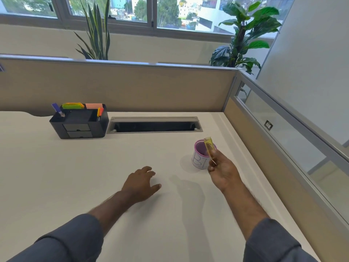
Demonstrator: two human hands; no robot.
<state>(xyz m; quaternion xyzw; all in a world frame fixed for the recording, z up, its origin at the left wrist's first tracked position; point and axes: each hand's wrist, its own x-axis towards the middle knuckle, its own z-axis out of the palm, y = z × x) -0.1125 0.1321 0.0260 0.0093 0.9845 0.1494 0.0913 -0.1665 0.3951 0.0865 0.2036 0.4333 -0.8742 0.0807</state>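
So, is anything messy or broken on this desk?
Nothing looks spilled or broken. The purple cup stands upright on the desk, the black organizer sits straight, and the right hand holds a yellow pen-like thing by the cup.

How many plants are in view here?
2: a spiky plant behind the partition at left, and a broad-leaved plant behind its right corner. More may hide behind it.
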